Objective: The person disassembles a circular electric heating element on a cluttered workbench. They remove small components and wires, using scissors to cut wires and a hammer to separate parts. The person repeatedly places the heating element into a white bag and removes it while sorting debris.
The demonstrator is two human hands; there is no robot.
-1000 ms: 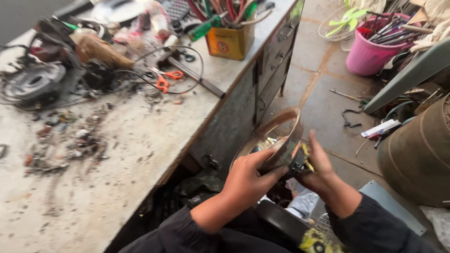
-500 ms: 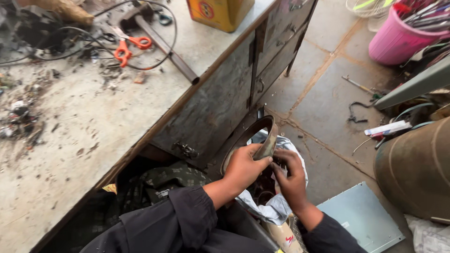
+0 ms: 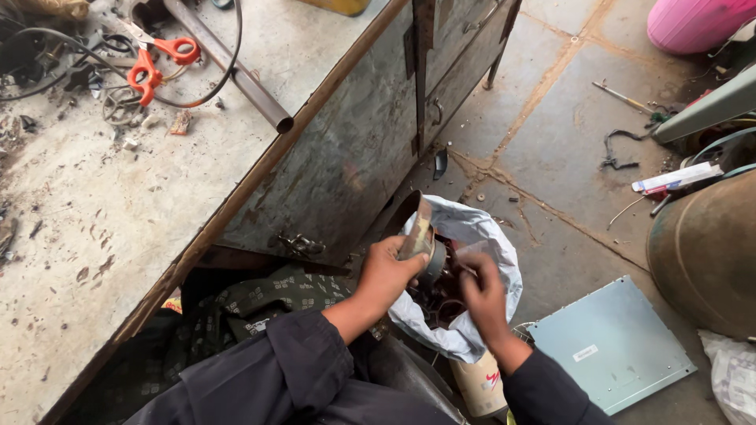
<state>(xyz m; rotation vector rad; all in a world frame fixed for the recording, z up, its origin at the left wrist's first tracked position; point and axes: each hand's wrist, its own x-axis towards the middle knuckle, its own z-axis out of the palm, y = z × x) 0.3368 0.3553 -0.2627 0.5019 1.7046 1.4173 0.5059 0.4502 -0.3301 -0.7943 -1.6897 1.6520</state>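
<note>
Step, as judged: you are stowing a salvaged part in the white plastic bag [image 3: 482, 228] on the floor, below the bench's front edge. Your left hand [image 3: 387, 271] grasps the round speaker part [image 3: 423, 240] over the bag's mouth. Your right hand [image 3: 482, 293] is half-curled inside the bag; I cannot tell what it holds. Next calls for a clear opening.

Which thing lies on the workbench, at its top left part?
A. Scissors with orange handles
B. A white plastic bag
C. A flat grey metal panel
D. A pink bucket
A. The scissors with orange handles lie on the workbench among dark cables, while the pink bucket, the grey metal panel and the white plastic bag are all down at the tiled floor.
</note>
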